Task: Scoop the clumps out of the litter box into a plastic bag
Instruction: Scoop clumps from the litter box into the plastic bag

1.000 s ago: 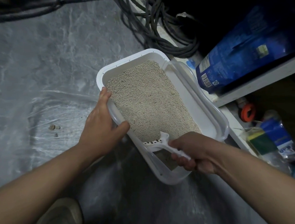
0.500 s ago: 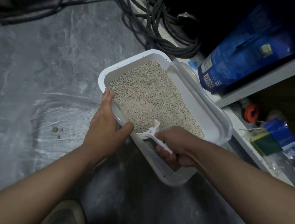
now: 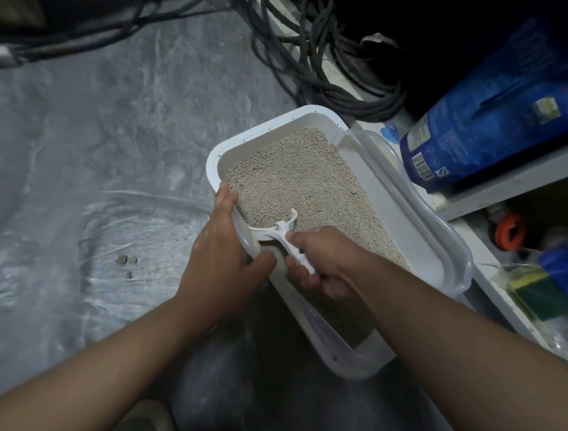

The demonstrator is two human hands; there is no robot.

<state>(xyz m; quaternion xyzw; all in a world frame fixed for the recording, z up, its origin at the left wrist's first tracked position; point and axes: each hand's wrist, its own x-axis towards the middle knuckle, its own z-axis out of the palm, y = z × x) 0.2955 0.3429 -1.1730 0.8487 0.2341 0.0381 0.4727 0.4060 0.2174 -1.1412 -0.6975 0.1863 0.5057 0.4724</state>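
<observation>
Floor: a clear plastic bag (image 3: 134,234) lay flat on the grey floor, left of the box
Box: the white plastic litter box (image 3: 409,226) was full of pale grey grains
Left hand: the left hand (image 3: 221,251) gripped the box's near rim, thumb inside
Right hand: the right hand (image 3: 323,259) was wrapped round the handle of a white plastic scoop (image 3: 278,227), its head pushed into the grains
Clumps: three small brown clumps (image 3: 126,261) sat on the bag
</observation>
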